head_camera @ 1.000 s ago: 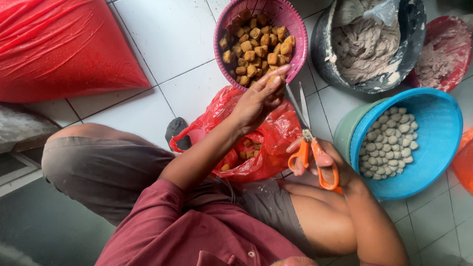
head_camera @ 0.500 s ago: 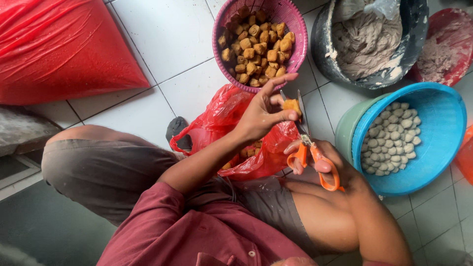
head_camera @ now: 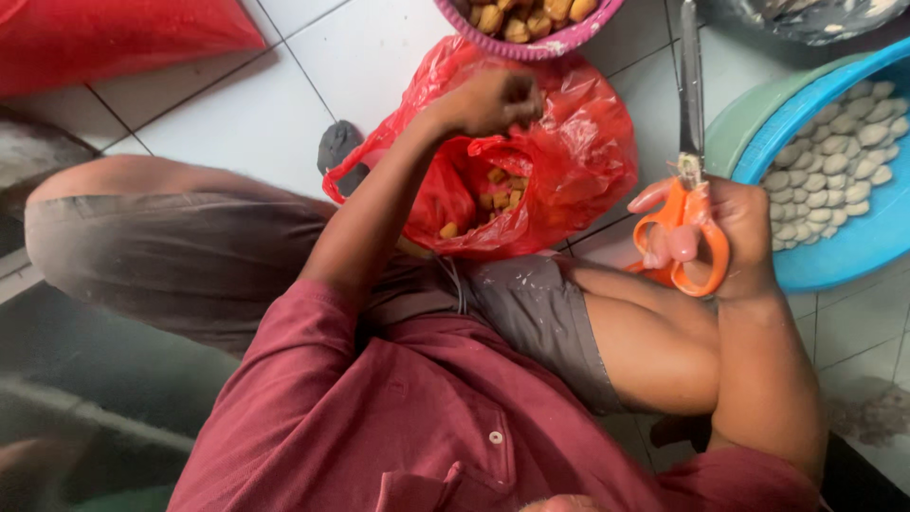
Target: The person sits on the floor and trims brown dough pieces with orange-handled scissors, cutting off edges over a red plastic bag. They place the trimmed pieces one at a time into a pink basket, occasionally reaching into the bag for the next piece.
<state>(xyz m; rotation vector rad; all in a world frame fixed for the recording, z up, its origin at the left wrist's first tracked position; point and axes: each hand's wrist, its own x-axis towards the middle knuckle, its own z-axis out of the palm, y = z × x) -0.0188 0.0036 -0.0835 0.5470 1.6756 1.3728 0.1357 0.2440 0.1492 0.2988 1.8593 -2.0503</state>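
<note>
Head view: scissors [head_camera: 690, 152] upright, blades away.

Pink basket [head_camera: 540, 45] of fried brown pieces, top edge; blue basin [head_camera: 858, 251] of pale dough balls, right; red sack [head_camera: 114, 38], top-left corner.

The scissors [head_camera: 686, 180] have orange loop handles and long metal blades closed together, pointing straight up and away, gripped at the handles. The red plastic bag [head_camera: 559, 152] sits crumpled and open on the white tiled floor between the knees, holding small golden-brown fried cubes [head_camera: 500, 194] at its bottom.
</note>
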